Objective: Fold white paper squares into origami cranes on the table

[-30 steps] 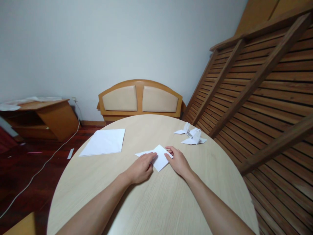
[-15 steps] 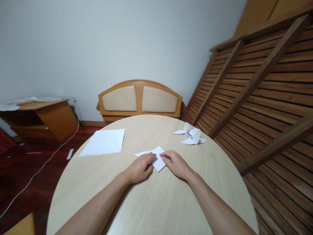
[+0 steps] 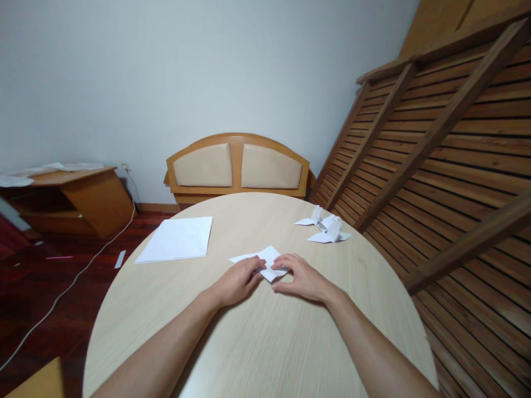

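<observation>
A small piece of folded white paper (image 3: 269,256) lies on the round table, one narrow point reaching left. My left hand (image 3: 240,281) has its fingers closed on the paper's left part, covering some of the folds. From the right, my right hand (image 3: 302,277) grips the paper's right side, fingertips on top and thumb at the near corner. That near corner looks slightly raised. Several folded paper cranes (image 3: 331,231) stand close together beyond my right hand.
A stack of white paper sheets (image 3: 176,239) sits on the left of the pale wooden table (image 3: 249,354). A slatted wooden frame (image 3: 448,149) leans along the right side. Behind the table is a padded headboard (image 3: 238,166); a white cable (image 3: 78,276) crosses the floor.
My right thumb has moved away from the fingers toward the paper's near corner, which has come up a little. My left hand has closed slightly more over the left part.
</observation>
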Tool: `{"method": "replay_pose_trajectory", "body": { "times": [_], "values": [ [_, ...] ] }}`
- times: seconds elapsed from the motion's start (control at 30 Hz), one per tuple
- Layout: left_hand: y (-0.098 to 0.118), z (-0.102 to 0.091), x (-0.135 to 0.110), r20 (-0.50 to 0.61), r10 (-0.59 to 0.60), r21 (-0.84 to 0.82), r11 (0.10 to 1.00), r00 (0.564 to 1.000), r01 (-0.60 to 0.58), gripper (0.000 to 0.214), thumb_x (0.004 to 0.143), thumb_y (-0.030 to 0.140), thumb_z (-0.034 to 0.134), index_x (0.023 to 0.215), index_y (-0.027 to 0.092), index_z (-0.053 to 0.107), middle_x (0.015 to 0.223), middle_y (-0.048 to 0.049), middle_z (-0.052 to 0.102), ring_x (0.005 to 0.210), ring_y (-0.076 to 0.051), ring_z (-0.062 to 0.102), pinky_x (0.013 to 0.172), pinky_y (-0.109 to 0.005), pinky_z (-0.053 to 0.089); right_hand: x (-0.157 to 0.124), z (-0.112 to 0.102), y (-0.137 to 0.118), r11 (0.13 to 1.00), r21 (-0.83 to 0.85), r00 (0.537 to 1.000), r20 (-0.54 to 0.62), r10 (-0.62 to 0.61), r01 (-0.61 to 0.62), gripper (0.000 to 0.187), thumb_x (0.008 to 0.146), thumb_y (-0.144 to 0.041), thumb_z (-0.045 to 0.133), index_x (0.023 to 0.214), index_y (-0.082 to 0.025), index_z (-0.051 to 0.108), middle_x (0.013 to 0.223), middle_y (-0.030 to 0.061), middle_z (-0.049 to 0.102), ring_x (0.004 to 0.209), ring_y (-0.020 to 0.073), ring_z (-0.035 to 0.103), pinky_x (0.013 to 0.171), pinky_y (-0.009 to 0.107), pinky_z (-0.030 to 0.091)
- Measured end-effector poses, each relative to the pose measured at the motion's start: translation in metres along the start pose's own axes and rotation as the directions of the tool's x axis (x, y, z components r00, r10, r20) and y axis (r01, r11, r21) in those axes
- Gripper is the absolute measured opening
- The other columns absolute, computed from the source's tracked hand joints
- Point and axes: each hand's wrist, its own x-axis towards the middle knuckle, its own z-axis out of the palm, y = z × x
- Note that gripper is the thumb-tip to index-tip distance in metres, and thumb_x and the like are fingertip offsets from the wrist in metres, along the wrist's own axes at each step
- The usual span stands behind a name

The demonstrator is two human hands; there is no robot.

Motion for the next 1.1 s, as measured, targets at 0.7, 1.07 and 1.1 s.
{"method": "replay_pose_trajectory", "body": {
  "times": [0.7,1.07,1.1],
  "values": [
    [0.004,0.008,0.007,-0.153,-0.173,0.200,0.959,0.973,0.201,0.012,0.091,0.024,0.054,0.100,0.020,0.060,0.103,-0.0086,0.068,0.099,-0.024,0.062,0.087,-0.036,0.051,0.011,0.014,0.009,0.999,-0.046,0.990,-0.141,0.007,-0.014,0.023,0.093,-0.017,0.056,0.112,-0.022,0.068,0.111,0.0061,0.072,0.104,0.0222,0.062,0.093,0.037,0.047],
    [0.000,0.001,0.005,-0.126,-0.162,0.392,0.898,0.979,0.199,0.025,0.094,0.023,0.053,0.109,0.026,0.073,0.122,-0.0058,0.068,0.109,-0.023,0.064,0.094,-0.036,0.052,0.003,0.021,-0.016,0.962,-0.274,0.994,0.104,0.013,0.016,0.059,0.099,-0.047,0.045,0.152,-0.022,0.035,0.159,0.0087,0.033,0.148,0.0268,0.024,0.120,0.051,0.017],
    [-0.001,0.000,0.004,-0.123,-0.165,0.394,0.897,0.978,0.201,0.026,0.094,0.023,0.053,0.110,0.026,0.074,0.123,-0.0058,0.068,0.108,-0.023,0.064,0.094,-0.036,0.053,0.002,0.023,-0.019,0.964,-0.266,0.988,0.154,0.026,0.017,0.067,0.098,-0.054,0.043,0.155,-0.021,0.028,0.162,0.0085,0.026,0.150,0.0271,0.016,0.122,0.051,0.012]
  ]
}}
